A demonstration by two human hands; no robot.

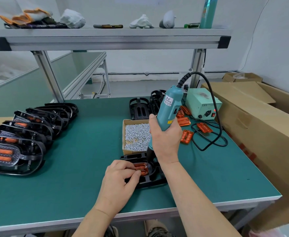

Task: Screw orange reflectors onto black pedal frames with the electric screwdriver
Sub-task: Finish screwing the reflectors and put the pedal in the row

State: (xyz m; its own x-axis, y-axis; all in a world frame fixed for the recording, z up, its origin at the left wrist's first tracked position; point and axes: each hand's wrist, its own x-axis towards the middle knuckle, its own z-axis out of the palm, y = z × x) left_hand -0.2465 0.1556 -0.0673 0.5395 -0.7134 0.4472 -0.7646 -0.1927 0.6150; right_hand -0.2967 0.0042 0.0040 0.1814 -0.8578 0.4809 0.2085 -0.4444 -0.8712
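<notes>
Right hand (166, 139), grip clamped round the electric screwdriver (169, 106), tip down on the orange reflector (141, 168). Left hand (121, 177) pinches the reflector inside the black pedal frame (150, 180) on the table (89, 168).

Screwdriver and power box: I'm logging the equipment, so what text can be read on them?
"LED": front of the power box.
"KEINWISE", uncertain: white label on the screwdriver; its smaller print is unreadable.
Yellow sticker lower down: too small to read.

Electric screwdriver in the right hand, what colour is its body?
Teal electric screwdriver, seen best in the head view.
</notes>
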